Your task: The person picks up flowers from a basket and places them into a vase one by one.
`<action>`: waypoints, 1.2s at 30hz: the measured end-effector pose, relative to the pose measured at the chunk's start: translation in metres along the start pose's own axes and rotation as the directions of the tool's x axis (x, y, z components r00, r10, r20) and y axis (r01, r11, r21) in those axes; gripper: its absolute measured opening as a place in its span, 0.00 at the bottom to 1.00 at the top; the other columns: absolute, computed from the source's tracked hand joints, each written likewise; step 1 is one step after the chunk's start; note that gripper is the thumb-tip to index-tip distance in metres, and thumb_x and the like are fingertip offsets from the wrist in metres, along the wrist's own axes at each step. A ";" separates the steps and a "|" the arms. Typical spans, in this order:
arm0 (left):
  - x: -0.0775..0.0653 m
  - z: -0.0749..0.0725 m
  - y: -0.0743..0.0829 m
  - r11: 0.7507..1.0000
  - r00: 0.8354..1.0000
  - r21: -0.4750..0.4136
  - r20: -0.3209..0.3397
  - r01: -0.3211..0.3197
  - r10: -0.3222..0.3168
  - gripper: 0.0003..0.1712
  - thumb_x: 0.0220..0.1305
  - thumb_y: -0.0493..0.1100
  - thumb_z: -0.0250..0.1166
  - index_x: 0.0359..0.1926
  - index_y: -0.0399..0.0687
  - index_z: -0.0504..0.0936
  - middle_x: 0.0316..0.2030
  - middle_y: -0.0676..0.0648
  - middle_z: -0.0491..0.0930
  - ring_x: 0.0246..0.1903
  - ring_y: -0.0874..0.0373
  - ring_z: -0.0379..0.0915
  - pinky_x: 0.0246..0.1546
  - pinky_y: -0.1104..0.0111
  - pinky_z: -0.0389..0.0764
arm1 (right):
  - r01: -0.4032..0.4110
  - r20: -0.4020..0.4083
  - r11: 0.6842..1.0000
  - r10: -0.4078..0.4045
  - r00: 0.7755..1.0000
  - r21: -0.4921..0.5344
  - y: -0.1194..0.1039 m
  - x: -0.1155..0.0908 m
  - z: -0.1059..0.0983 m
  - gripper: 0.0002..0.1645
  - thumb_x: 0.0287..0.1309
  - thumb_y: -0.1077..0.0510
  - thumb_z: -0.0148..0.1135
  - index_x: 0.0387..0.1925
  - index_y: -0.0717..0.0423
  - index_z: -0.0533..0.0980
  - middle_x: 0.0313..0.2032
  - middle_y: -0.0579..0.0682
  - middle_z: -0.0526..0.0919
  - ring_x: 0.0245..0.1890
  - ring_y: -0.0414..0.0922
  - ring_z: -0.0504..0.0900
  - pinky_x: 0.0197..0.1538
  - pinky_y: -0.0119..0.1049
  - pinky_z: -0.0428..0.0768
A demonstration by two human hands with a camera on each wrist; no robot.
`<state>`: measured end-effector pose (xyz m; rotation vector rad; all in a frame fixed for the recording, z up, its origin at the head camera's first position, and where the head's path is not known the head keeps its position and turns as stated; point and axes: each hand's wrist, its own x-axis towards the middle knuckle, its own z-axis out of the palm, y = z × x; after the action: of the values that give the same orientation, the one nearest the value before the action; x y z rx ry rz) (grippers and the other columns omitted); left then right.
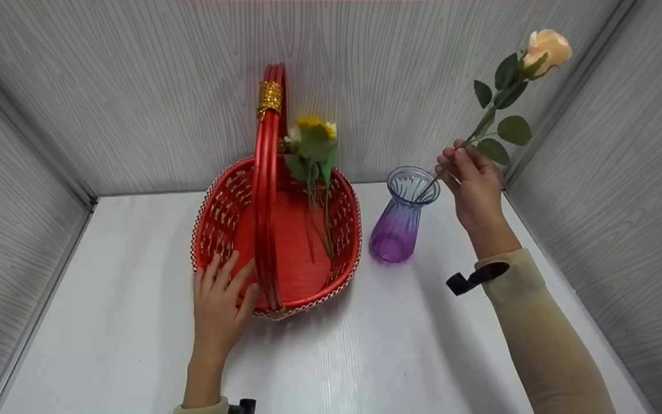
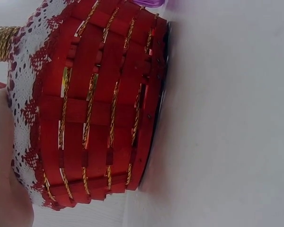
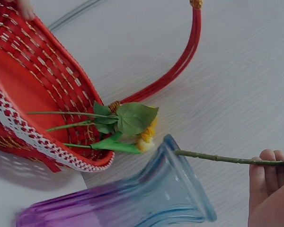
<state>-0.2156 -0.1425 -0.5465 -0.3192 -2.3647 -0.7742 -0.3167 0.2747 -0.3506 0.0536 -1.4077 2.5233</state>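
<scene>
A peach rose is pinched by its stem between the thumb and fingers of my right hand. Its bloom points up to the right, and the stem's lower end is at the mouth of a blue-to-purple glass vase. In the right wrist view the bare green stem overlaps the vase's rim. My left hand rests with fairly straight fingers over the near left rim of a red woven basket. Yellow and white flowers with green stems lean inside the basket's right side.
The basket's tall red handle, with a gold wrap near its top, arches over the middle. Basket and vase stand side by side on a white table. Grey wood-grain panels enclose the back and both sides.
</scene>
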 end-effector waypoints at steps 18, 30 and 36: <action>0.000 0.000 -0.001 1.000 1.000 -0.006 0.019 0.004 -0.004 0.26 0.67 0.57 0.59 0.64 0.60 0.79 0.68 0.43 0.71 0.72 0.41 0.56 0.72 0.38 0.46 | -0.014 -0.012 1.000 0.014 1.000 0.016 -0.002 0.008 -0.004 0.15 0.66 0.62 0.61 0.52 0.63 0.77 0.41 0.55 0.84 0.42 0.48 0.84 0.54 0.40 0.82; 0.001 0.000 -0.001 1.000 1.000 -0.005 -0.010 -0.019 0.019 0.25 0.67 0.56 0.59 0.62 0.58 0.80 0.67 0.42 0.73 0.70 0.39 0.59 0.71 0.37 0.48 | -0.065 0.045 0.996 0.068 0.997 -0.062 0.008 0.011 -0.006 0.12 0.68 0.60 0.59 0.49 0.63 0.77 0.41 0.54 0.83 0.44 0.47 0.83 0.59 0.42 0.79; 0.001 -0.001 -0.001 1.000 1.000 -0.004 -0.008 -0.020 0.020 0.25 0.66 0.57 0.60 0.62 0.58 0.81 0.66 0.42 0.73 0.70 0.38 0.60 0.71 0.37 0.47 | -0.057 0.012 0.987 0.060 0.998 -0.150 0.012 0.012 -0.004 0.13 0.70 0.59 0.57 0.50 0.63 0.76 0.42 0.54 0.83 0.45 0.47 0.83 0.60 0.43 0.79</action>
<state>-0.2161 -0.1437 -0.5460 -0.3401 -2.3496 -0.7696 -0.3303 0.2743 -0.3607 0.0062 -1.6236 2.4598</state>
